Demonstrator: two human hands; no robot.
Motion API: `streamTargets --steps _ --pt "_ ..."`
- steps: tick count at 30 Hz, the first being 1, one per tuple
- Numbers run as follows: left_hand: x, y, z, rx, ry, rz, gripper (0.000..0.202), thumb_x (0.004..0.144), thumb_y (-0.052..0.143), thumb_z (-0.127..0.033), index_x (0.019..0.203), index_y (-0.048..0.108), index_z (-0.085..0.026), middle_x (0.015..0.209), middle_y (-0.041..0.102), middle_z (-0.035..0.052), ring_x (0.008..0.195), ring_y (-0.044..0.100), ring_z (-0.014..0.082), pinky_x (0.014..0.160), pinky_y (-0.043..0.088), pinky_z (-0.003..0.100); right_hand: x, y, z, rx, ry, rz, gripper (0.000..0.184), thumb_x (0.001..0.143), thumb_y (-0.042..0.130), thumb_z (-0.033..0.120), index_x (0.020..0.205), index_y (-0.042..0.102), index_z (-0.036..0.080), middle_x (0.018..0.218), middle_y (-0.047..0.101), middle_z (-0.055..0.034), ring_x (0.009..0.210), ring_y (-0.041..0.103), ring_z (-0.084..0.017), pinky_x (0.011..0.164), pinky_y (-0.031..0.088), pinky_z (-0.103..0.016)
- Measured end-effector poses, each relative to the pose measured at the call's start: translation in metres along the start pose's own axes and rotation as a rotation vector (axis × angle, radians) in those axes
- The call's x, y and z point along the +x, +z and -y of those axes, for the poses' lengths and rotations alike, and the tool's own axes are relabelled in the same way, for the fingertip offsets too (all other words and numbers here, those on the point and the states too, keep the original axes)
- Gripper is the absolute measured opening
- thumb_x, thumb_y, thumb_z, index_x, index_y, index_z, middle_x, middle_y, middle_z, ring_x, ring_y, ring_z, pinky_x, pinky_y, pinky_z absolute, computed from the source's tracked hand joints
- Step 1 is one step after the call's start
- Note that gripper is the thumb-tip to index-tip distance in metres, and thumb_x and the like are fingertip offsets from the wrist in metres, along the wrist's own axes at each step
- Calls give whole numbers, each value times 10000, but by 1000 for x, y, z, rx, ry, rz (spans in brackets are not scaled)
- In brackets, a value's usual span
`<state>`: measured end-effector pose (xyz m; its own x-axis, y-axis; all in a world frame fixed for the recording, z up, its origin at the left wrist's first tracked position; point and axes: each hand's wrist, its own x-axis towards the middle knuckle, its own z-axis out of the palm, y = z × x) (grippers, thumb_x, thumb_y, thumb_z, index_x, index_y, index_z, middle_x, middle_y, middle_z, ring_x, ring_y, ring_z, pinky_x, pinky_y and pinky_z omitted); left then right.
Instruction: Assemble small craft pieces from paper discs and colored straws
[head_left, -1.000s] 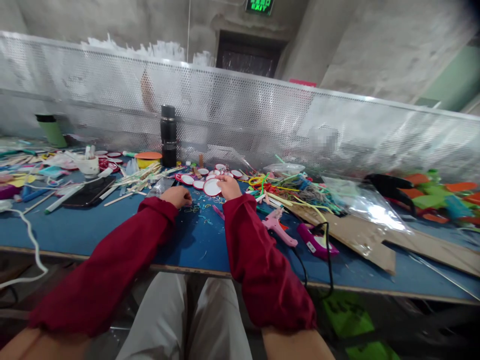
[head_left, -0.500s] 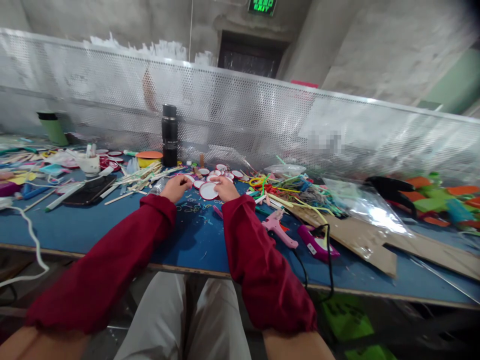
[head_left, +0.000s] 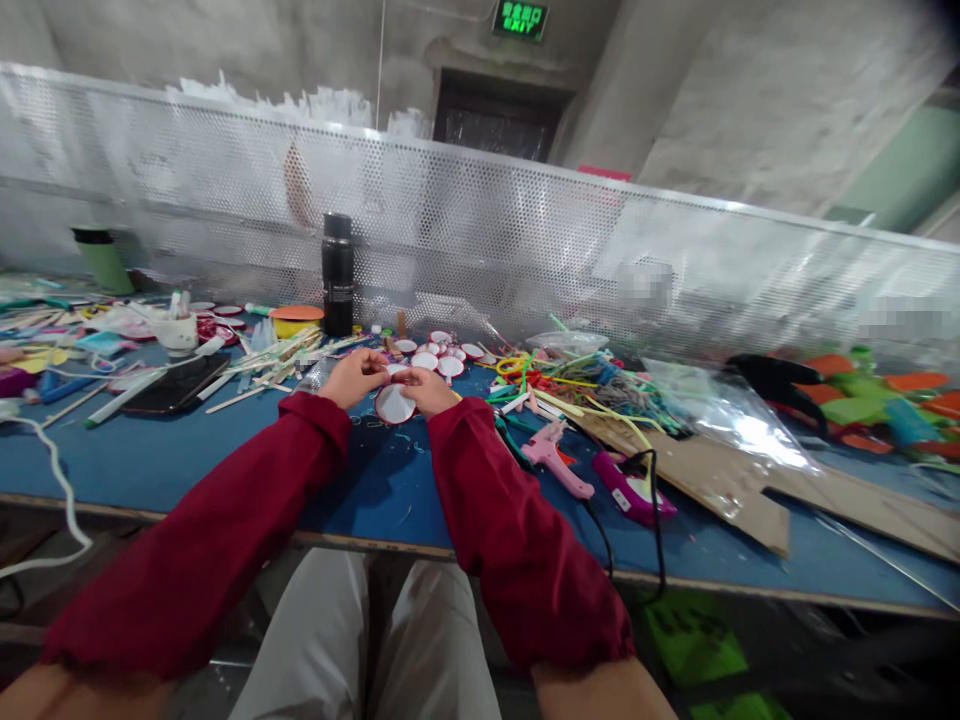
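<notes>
A round white disc with a red rim hangs tilted between my hands, just above the table. My right hand pinches it at its upper right edge. My left hand is closed in a pinch at the disc's upper left, fingertips almost meeting those of the right; what it pinches is too small to tell. Small thin loops lie on the blue table below. Just behind my hands is a pile of similar red-rimmed discs.
To the right lie a pink glue gun, a purple box with a black cable, tangled pipe cleaners and cardboard. Wooden sticks, a phone and a black bottle stand or lie left. A perforated metal panel runs behind.
My right hand has moved left with the disc, bringing it up to my left hand. The disc now hangs lower and nearer to me. My left hand has barely moved.
</notes>
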<state>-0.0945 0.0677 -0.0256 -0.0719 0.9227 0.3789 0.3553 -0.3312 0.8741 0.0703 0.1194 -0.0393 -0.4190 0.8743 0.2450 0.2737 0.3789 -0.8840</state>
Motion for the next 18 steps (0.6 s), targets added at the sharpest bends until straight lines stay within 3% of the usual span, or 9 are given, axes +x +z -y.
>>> streamTargets --steps 6,12,18 --pt "1 -1 -1 -51 22 -33 307 659 705 -248 914 566 -147 800 625 12 726 606 134 725 484 289 -3 -2 3 88 27 67 438 654 516 65 1046 676 178 669 610 47 592 562 -96 602 465 -201" --pt "0 1 -1 -68 37 -14 371 640 749 -365 895 591 -148 814 653 29 767 623 155 765 499 318 0 2 9 51 16 -1 264 694 545 119 892 702 194 819 677 25 748 606 -123 785 503 -252" --pt "3 1 7 -37 93 -12 354 655 742 -373 893 609 -148 809 657 32 750 619 155 742 496 312 -2 4 10 70 -19 15 179 708 601 146 857 682 204 828 684 34 792 618 -127 797 501 -250"
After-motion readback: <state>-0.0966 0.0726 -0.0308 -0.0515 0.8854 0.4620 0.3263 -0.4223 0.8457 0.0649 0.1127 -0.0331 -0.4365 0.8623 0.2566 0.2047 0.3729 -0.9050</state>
